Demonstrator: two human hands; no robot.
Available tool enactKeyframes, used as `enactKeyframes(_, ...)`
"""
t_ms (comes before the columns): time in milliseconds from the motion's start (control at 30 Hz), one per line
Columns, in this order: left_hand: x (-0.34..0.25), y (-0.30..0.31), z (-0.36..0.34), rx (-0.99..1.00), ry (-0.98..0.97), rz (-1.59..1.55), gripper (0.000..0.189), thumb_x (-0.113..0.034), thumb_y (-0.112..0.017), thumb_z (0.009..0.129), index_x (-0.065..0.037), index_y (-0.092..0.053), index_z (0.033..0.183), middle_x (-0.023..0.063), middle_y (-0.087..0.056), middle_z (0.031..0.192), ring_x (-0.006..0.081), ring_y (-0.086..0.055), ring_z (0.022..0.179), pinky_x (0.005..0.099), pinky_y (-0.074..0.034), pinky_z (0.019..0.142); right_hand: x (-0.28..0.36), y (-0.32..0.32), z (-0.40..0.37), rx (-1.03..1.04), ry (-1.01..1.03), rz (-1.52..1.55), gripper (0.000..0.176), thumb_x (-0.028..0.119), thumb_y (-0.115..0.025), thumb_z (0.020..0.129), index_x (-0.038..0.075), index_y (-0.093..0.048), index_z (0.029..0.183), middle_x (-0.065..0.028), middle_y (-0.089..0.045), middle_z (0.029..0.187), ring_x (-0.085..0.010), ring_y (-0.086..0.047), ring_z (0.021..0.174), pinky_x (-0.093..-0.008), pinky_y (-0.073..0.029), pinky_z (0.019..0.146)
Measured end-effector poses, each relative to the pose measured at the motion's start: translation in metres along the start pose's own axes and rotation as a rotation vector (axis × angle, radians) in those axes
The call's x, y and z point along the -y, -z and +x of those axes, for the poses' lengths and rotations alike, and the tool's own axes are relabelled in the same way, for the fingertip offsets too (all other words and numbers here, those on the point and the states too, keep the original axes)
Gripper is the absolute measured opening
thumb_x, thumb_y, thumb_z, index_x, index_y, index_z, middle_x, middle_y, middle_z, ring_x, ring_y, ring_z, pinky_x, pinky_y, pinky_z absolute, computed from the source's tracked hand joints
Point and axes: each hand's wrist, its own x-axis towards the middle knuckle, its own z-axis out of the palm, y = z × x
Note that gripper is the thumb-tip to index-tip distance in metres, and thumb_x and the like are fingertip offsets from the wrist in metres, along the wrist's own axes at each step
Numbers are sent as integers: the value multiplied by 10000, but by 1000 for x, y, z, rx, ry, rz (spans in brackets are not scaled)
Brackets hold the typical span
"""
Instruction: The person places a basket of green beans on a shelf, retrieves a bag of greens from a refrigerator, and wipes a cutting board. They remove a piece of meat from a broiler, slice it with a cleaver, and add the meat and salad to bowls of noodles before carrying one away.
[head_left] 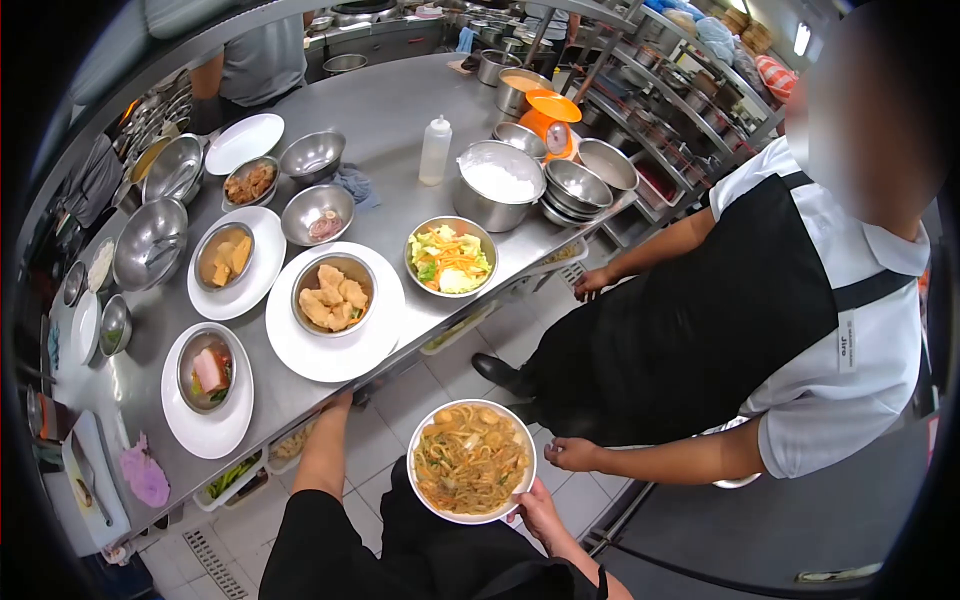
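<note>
My right hand [538,508] grips the rim of a white bowl of noodles [472,460] in front of my body, thumb on the rim and the other fingers partly hidden beneath. My left hand [341,399] reaches to the front edge of the steel table, its fingers hidden by that edge. Just above it on the table is a white plate [385,325] bearing a steel bowl of fried pieces [333,297]. To its left, another white plate [200,430] carries a steel bowl with a pink meat chunk [210,370].
A co-worker in a black apron [690,290] stands close on my right. The steel table [395,130] holds a bowl of shredded vegetables [450,258], a pot of white powder [499,187], a squeeze bottle [435,150], an orange scale [553,115] and a knife on a cutting board [110,500].
</note>
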Motion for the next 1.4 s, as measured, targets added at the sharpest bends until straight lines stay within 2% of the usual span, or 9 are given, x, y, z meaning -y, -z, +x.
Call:
enactKeyframes(400, -5, 15, 27, 95, 25, -87, 344, -371, -478, 936, -52, -565, 843, 116, -609, 749, 207, -597, 599, 331, -465, 508, -17, 16, 10, -15, 37, 39, 487, 45, -504, 771, 34, -391, 1245, -123, -578, 1003, -205, -612, 691, -302, -517, 462)
enactKeyframes(567, 0, -7, 44, 302, -43, -528, 356, -383, -482, 936, -54, -561, 825, 107, -607, 714, 197, -593, 562, 322, -461, 480, -14, 5, 12, -132, 77, -1, 495, 39, -509, 754, 27, -417, 1240, -116, -602, 963, -196, -627, 658, -302, -513, 437)
enactKeyframes(667, -2, -18, -26, 536, 2, -1002, 364, -390, -485, 936, -55, -558, 814, 102, -606, 692, 192, -590, 540, 316, -458, 463, -25, 7, 18, -144, 123, 44, 465, 41, -509, 771, 8, -416, 1226, -111, -601, 931, -185, -620, 634, -284, -505, 432)
enactKeyframes(700, -41, 32, -101, 397, 2, -1149, 449, -477, -493, 923, -98, -480, 682, 1, -418, 469, 108, -348, 317, 247, -266, 315, -21, 2, 17, -153, 111, 47, 495, 24, -468, 764, 17, -397, 1254, -120, -581, 948, -191, -597, 627, -282, -495, 427)
enactKeyframes(733, -46, 45, -126, 419, -60, -1072, 448, -443, -475, 939, -100, -477, 652, 21, -476, 510, 116, -357, 306, 257, -263, 297, -19, -1, 16, -162, 108, 51, 511, 22, -466, 758, 7, -387, 1263, -125, -580, 949, -192, -593, 621, -281, -494, 424)
enactKeyframes(800, -64, 79, -177, 373, -171, -896, 480, -434, -507, 930, -88, -462, 601, 12, -467, 509, 123, -415, 364, 285, -318, 348, -24, -5, 19, -196, 144, 77, 451, 41, -478, 785, 6, -399, 1228, -112, -586, 898, -180, -598, 600, -278, -493, 422)
enactKeyframes(1067, -147, 97, -258, -5, -1459, -477, 310, -341, -679, 796, -66, -602, 676, 91, -562, 768, 287, -548, 692, 383, -446, 617, -31, -14, 34, -203, 149, 133, 467, 30, -470, 757, 8, -414, 1221, -117, -587, 914, -180, -596, 604, -276, -496, 420)
enactKeyframes(1267, -208, 131, -218, -73, -1470, -421, 248, -300, -708, 770, -59, -650, 784, 98, -588, 865, 291, -567, 828, 377, -460, 720, -10, 6, 55, -209, 131, 120, 481, 43, -481, 757, 9, -400, 1230, -121, -582, 975, -191, -602, 645, -275, -495, 418)
enactKeyframes(1400, -271, 200, -136, -192, -1306, -213, 403, -235, -707, 766, -75, -597, 1119, 153, -532, 1188, 317, -541, 1067, 392, -458, 894, 5, 33, 77, -164, 167, 44, 477, 50, -491, 756, 16, -403, 1223, -121, -588, 965, -192, -613, 639, -277, -489, 402)
